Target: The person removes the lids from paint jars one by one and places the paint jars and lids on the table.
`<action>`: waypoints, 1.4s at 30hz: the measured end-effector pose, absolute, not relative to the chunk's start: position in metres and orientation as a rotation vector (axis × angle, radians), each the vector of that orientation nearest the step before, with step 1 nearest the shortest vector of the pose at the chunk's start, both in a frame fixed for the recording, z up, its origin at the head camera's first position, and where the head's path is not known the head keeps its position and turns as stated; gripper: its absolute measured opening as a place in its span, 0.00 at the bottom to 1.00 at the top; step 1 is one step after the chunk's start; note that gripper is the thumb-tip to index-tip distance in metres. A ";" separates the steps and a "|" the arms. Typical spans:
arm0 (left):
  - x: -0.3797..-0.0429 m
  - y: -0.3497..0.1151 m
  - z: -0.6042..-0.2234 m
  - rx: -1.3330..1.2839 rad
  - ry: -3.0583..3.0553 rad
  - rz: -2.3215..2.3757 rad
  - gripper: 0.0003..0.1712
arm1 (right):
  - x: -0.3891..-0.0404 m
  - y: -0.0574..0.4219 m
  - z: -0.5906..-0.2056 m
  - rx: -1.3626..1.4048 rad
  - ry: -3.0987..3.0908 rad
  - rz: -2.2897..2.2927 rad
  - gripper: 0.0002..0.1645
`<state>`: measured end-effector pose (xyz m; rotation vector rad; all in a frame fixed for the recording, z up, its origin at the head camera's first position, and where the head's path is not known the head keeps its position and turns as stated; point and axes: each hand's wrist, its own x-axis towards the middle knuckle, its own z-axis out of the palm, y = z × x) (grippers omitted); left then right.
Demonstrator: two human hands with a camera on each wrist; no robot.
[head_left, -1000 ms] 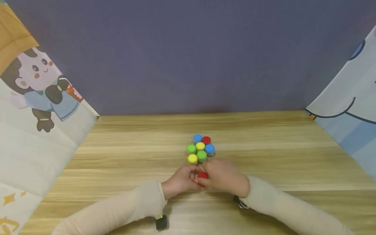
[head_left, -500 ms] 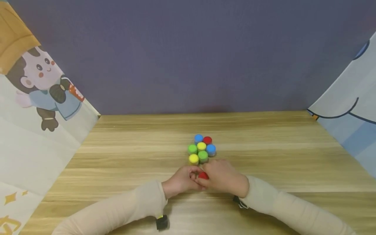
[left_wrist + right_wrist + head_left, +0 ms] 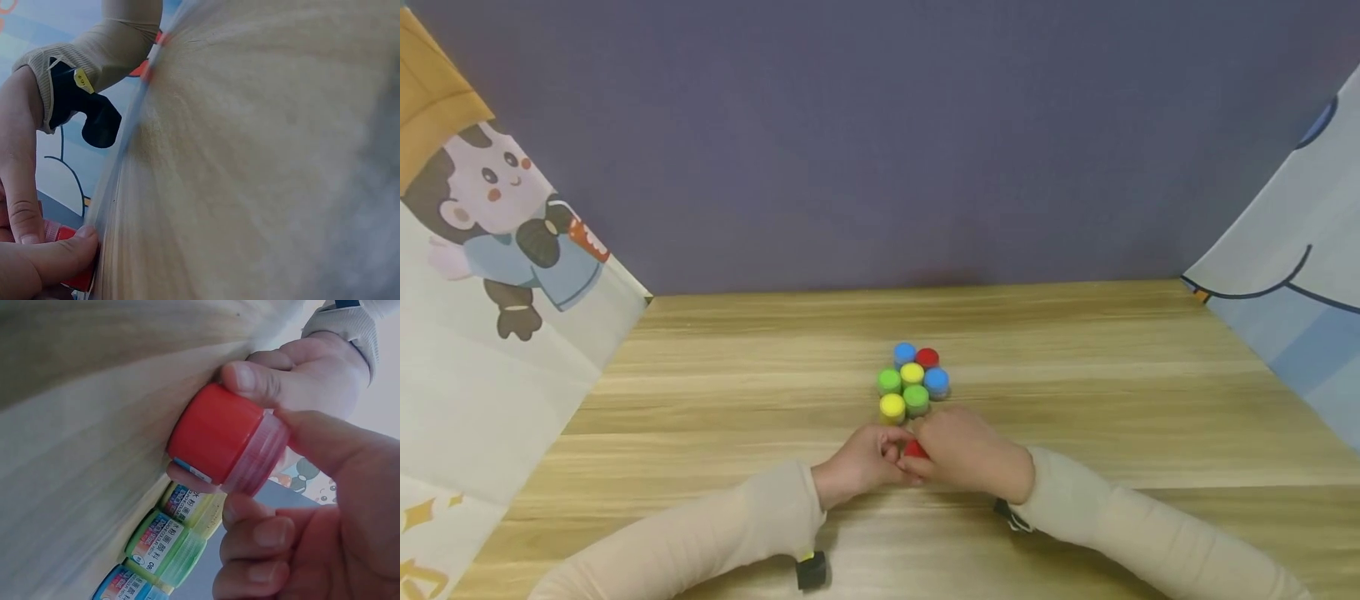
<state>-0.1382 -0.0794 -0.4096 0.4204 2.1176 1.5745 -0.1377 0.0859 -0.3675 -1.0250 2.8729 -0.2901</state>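
Observation:
Both hands meet on a small red paint jar near the front of the wooden table. My left hand grips the jar's red body, its thumb showing along the side in the left wrist view. From the right, my right hand pinches the clear ridged lid between thumb and curled fingers. The jar lies tilted in the right wrist view, its lid still on the body. In the head view the hands hide most of it, leaving a patch of red.
Just beyond the hands stands a tight cluster of paint jars: a yellow jar, a green jar, a blue jar, a red-topped jar and several others. A dark panel rises behind the table; cartoon-printed sheets flank it.
My right hand has turned slightly over the jar, covering more of its red top. The left hand keeps its grip, and the cluster of jars stays where it was.

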 end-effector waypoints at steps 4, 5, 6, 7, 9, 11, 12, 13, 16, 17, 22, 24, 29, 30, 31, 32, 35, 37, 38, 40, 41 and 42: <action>-0.141 -0.077 -0.410 0.425 2.124 1.574 0.25 | -0.142 0.089 -0.366 -1.079 2.878 -0.286 0.21; -0.142 -0.076 -0.411 0.422 2.127 1.575 0.25 | -0.142 0.089 -0.366 -1.093 2.882 -0.282 0.21; -0.143 -0.076 -0.411 0.419 2.128 1.575 0.25 | -0.143 0.090 -0.366 -1.106 2.885 -0.277 0.21; -0.144 -0.075 -0.412 0.415 2.127 1.579 0.24 | -0.144 0.091 -0.366 -1.118 2.887 -0.274 0.20; -0.145 -0.074 -0.413 0.410 2.123 1.586 0.24 | -0.146 0.092 -0.367 -1.145 2.885 -0.263 0.20; -0.145 -0.073 -0.413 0.408 2.110 1.598 0.23 | -0.147 0.093 -0.366 -1.161 2.870 -0.255 0.19; -0.146 -0.072 -0.414 0.410 2.103 1.605 0.23 | -0.148 0.094 -0.366 -1.170 2.858 -0.251 0.18; -0.146 -0.072 -0.414 0.411 2.092 1.611 0.22 | -0.149 0.094 -0.366 -1.177 2.846 -0.247 0.18; -0.147 -0.071 -0.415 0.420 2.064 1.628 0.21 | -0.151 0.095 -0.363 -1.189 2.807 -0.232 0.15; -0.148 -0.071 -0.415 0.424 2.061 1.630 0.20 | -0.152 0.096 -0.362 -1.197 2.797 -0.230 0.14; -0.152 -0.068 -0.415 0.443 2.077 1.619 0.14 | -0.156 0.097 -0.353 -1.222 2.761 -0.162 0.15; -0.153 -0.066 -0.413 0.446 2.091 1.616 0.13 | -0.157 0.098 -0.351 -1.224 2.756 -0.112 0.15; -0.152 -0.065 -0.411 0.426 2.095 1.618 0.13 | -0.158 0.093 -0.349 -1.203 2.766 0.035 0.16; -0.151 -0.065 -0.411 0.422 2.090 1.621 0.13 | -0.157 0.091 -0.349 -1.196 2.771 0.059 0.16; -0.150 -0.066 -0.411 0.418 2.080 1.625 0.12 | -0.156 0.089 -0.350 -1.189 2.778 0.091 0.17; -0.149 -0.066 -0.411 0.416 2.073 1.625 0.11 | -0.155 0.088 -0.350 -1.184 2.785 0.107 0.16; -0.146 -0.068 -0.410 0.415 2.067 1.627 0.10 | -0.150 0.083 -0.349 -1.164 2.799 0.137 0.17; -0.144 -0.070 -0.410 0.413 2.069 1.620 0.09 | -0.147 0.080 -0.348 -1.163 2.806 0.165 0.16; -0.143 -0.070 -0.410 0.415 2.076 1.614 0.08 | -0.145 0.079 -0.348 -1.167 2.809 0.184 0.15; -0.142 -0.071 -0.409 0.414 2.077 1.610 0.08 | -0.143 0.077 -0.346 -1.186 2.812 0.251 0.14; -0.141 -0.072 -0.409 0.413 2.078 1.605 0.08 | -0.142 0.076 -0.346 -1.202 2.811 0.279 0.12; -0.141 -0.072 -0.409 0.412 2.074 1.604 0.07 | -0.142 0.075 -0.345 -1.229 2.804 0.314 0.10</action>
